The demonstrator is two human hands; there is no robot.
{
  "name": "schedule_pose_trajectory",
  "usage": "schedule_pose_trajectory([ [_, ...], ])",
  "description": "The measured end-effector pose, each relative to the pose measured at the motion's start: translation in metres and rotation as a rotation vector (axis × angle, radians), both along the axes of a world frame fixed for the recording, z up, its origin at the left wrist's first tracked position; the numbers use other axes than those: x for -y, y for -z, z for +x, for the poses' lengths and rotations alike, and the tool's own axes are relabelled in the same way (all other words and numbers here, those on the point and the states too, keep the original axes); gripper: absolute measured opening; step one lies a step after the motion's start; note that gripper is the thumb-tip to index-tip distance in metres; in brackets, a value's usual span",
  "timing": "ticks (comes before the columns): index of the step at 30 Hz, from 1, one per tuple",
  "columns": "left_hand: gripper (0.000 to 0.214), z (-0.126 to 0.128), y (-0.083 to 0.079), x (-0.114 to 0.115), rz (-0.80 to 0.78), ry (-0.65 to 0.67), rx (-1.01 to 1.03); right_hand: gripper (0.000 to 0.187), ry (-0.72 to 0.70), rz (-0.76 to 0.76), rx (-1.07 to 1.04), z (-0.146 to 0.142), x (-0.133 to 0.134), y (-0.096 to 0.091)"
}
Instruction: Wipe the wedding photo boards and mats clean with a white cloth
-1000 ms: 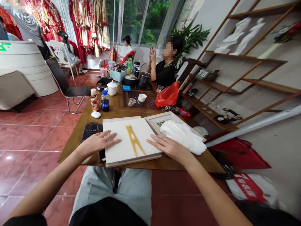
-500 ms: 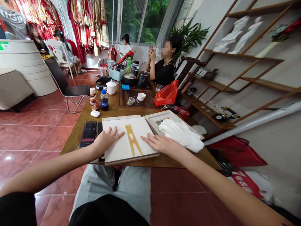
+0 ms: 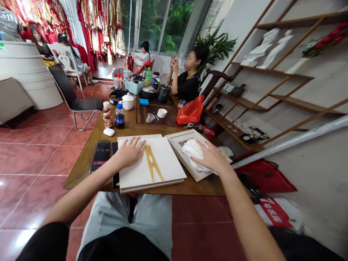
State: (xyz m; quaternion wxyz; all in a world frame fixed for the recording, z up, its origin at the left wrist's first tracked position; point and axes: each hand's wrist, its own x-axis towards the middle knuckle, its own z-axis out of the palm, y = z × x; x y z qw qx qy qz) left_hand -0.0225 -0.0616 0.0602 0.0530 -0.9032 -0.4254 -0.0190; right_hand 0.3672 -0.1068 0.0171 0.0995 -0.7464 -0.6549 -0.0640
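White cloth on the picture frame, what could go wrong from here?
Dragging the white cloth with the right hand might shift the picture frame beneath it, whose near corner sits close to the table edge. The yellow tool lies loose on the white board beside the left hand; a nudge could slide it off.

White board [image 3: 165,163]: flat, blank, rectangular, at the near edge of the wooden table [image 3: 87,159]. It seems to rest on a second panel, whose edge shows beneath.
Yellow tool [image 3: 152,165]: thin, forked, lies flat on the board, its two legs spreading toward the near edge.
White cloth [image 3: 190,149]: bunched, lying in the pale picture frame [image 3: 175,139] just right of the board.
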Motion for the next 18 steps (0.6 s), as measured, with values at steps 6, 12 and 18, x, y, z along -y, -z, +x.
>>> schedule_pose_trajectory([
  [6, 0.057, 0.013, 0.027, -0.03, -0.194, -0.021, 0.057, 0.051, -0.014, 0.183, -0.215, 0.001, -0.005, 0.028],
  [12, 0.056, 0.006, 0.039, -0.041, -0.146, 0.068, 0.15, 0.049, -0.2, 0.531, -0.283, -0.048, 0.039, -0.018],
  [18, 0.054, 0.004, 0.043, -0.042, -0.112, 0.09, 0.198, 0.055, -0.554, 0.287, -0.07, -0.129, 0.083, -0.035],
])
